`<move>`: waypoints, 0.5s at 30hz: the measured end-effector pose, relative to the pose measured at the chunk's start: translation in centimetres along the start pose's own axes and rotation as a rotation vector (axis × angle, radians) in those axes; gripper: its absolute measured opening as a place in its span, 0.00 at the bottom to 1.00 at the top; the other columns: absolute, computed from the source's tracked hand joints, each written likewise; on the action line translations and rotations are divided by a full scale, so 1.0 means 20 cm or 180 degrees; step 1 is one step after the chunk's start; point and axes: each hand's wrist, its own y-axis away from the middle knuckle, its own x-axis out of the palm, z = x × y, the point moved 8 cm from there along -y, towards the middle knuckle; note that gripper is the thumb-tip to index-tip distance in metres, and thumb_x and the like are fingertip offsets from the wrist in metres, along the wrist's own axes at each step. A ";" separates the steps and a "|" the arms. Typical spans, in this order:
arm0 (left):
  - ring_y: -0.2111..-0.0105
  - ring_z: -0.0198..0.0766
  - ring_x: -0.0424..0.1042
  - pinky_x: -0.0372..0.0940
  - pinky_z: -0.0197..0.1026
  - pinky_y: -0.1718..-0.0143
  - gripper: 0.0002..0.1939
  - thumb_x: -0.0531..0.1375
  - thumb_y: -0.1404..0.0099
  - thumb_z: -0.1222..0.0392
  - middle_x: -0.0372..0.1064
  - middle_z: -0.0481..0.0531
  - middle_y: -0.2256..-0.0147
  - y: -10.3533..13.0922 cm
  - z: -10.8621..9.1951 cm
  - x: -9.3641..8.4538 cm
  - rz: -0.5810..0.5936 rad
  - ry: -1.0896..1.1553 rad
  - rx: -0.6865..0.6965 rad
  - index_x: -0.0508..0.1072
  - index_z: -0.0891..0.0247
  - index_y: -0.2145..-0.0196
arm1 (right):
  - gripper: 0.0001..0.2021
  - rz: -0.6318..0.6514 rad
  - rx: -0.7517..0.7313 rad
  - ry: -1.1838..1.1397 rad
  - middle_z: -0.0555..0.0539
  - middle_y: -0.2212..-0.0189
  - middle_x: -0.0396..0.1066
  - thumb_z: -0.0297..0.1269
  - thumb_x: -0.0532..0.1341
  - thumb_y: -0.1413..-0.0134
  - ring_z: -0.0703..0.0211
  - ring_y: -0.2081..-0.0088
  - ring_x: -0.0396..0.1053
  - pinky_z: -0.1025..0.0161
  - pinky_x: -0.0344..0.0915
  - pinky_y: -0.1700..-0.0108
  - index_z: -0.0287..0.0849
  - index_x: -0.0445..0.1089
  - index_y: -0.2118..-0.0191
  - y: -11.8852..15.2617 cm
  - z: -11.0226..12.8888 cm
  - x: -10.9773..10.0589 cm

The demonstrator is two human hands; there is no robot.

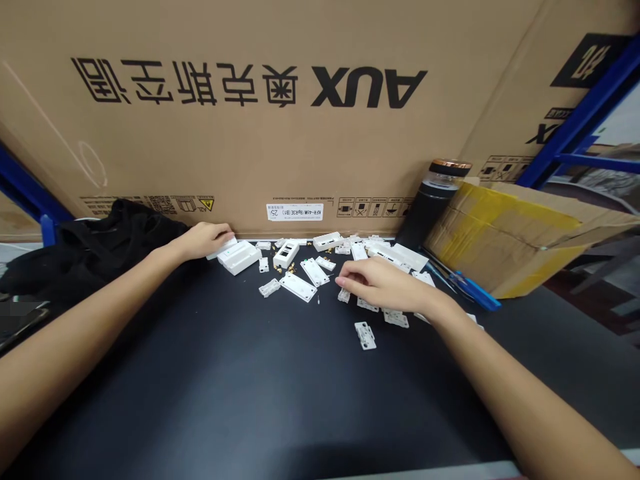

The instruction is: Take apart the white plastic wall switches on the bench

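Note:
At the back left of the table, my left hand (206,240) has its fingers curled over a flat white plastic piece (223,248). Touching or close beside that piece is a white plastic housing (241,259). My right hand (375,281) is over the scattered parts right of centre, thumb and fingers brought together at a small white plastic part (343,295), which they partly hide. White rectangular covers (299,287) and an open white socket-like casing (287,253) lie between my hands. A small white bracket (365,335) lies nearer to me.
Tiny brass-coloured pieces (291,267) are scattered among the parts. A large cardboard box (280,153) walls off the back. To the right stand a black bottle (425,210) and a taped carton (505,233), with a blue-handled tool (475,291) before it. Black cloth (100,247) lies left.

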 end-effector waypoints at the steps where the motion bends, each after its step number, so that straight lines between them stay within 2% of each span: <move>1: 0.59 0.49 0.75 0.65 0.45 0.56 0.28 0.42 0.31 0.42 0.76 0.60 0.59 0.00 0.00 -0.01 -0.0018 -0.0027 0.0022 0.73 0.64 0.57 | 0.16 -0.0006 0.0002 0.0012 0.50 0.76 0.72 0.45 0.53 0.32 0.62 0.75 0.65 0.64 0.55 0.69 0.41 0.72 0.65 0.00 0.00 0.00; 5: 0.54 0.48 0.73 0.63 0.43 0.51 0.28 0.47 0.32 0.40 0.75 0.60 0.55 -0.01 -0.04 -0.09 -0.0011 -0.0131 0.0442 0.75 0.64 0.54 | 0.16 -0.0070 -0.0047 0.0065 0.50 0.76 0.71 0.45 0.54 0.33 0.62 0.75 0.65 0.63 0.54 0.69 0.41 0.72 0.65 0.00 0.00 -0.02; 8: 0.57 0.46 0.74 0.63 0.40 0.55 0.25 0.52 0.33 0.41 0.77 0.57 0.56 0.00 -0.08 -0.09 0.0407 -0.0107 0.0710 0.77 0.62 0.54 | 0.16 -0.0072 -0.0073 0.0102 0.50 0.76 0.71 0.45 0.53 0.32 0.62 0.75 0.65 0.63 0.54 0.70 0.42 0.72 0.65 0.01 0.00 -0.02; 11: 0.58 0.45 0.75 0.63 0.39 0.57 0.24 0.53 0.33 0.41 0.78 0.55 0.55 0.02 -0.11 -0.07 0.0743 0.0076 0.0642 0.77 0.61 0.53 | 0.15 -0.0026 -0.0048 0.0178 0.50 0.75 0.72 0.45 0.54 0.33 0.61 0.74 0.65 0.63 0.53 0.71 0.42 0.72 0.64 0.01 -0.01 -0.01; 15: 0.55 0.46 0.74 0.63 0.40 0.55 0.29 0.52 0.34 0.36 0.76 0.56 0.52 0.04 -0.15 -0.05 0.0796 0.0288 0.0403 0.75 0.61 0.50 | 0.15 0.0060 -0.0035 0.0238 0.50 0.75 0.73 0.45 0.54 0.33 0.61 0.74 0.65 0.63 0.53 0.71 0.43 0.72 0.64 0.01 -0.01 0.01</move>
